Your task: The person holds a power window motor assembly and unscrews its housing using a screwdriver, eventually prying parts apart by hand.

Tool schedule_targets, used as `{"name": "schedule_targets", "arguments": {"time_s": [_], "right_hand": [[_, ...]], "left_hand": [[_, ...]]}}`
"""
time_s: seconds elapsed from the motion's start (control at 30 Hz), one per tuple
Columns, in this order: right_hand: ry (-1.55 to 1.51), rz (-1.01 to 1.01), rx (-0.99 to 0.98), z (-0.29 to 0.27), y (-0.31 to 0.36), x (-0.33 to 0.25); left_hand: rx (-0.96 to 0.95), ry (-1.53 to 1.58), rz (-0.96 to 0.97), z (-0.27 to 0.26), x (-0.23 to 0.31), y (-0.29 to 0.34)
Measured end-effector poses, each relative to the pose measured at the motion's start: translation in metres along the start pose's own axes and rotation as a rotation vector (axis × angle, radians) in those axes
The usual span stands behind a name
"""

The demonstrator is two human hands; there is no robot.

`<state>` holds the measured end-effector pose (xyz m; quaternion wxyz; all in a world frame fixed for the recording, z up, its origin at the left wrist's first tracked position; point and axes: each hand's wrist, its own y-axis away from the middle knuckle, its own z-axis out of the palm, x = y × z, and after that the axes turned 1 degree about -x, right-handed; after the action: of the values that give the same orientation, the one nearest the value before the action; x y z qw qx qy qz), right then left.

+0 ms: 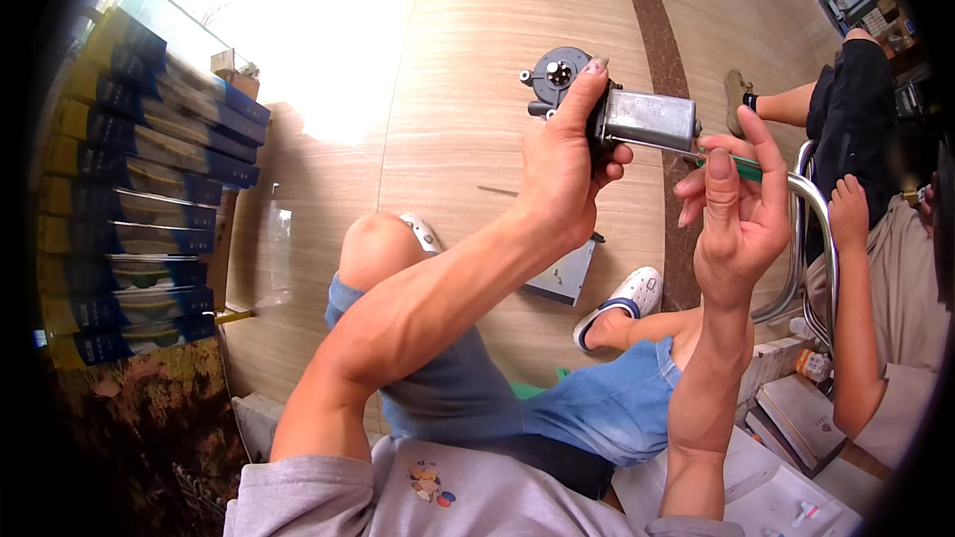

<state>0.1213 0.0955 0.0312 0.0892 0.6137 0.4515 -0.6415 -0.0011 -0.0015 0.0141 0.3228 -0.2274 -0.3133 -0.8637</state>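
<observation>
Two grips are engaged, upper centre and right of the frame. The left grip [567,154] clamps a motor [652,117], thumb over its round black housing; the right grip [741,229] loosely pinches a green-handled screwdriver [746,167], its shaft alongside the silver casing. Marking on that casing is faint, not legible. Stacked cartons [139,129] in blue and yellow, far left, carry print, largely blurred. The screwdriver's tip cannot be made out. A seated person [875,89] is cut off at the right rim. Tiled floor [468,30] extends from the motor to the upper edge; curved metal tubing [818,204] appears just right of the right grip.
</observation>
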Motion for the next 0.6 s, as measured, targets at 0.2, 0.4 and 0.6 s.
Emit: {"name": "schedule_targets", "arguments": {"time_s": [0.2, 0.4, 0.6], "right_hand": [[-0.241, 0.014, -0.055, -0.012, 0.001, 0.005], [0.005, -0.132, 0.048, 0.007, -0.008, 0.005], [0.131, -0.277, 0.112, -0.005, -0.009, 0.005]], "left_hand": [[-0.067, -0.069, 0.111, 0.002, -0.010, -0.006], [-0.058, -0.021, 0.139, -0.007, 0.004, -0.005], [-0.038, -0.087, 0.124, 0.005, -0.006, 0.002]]}}
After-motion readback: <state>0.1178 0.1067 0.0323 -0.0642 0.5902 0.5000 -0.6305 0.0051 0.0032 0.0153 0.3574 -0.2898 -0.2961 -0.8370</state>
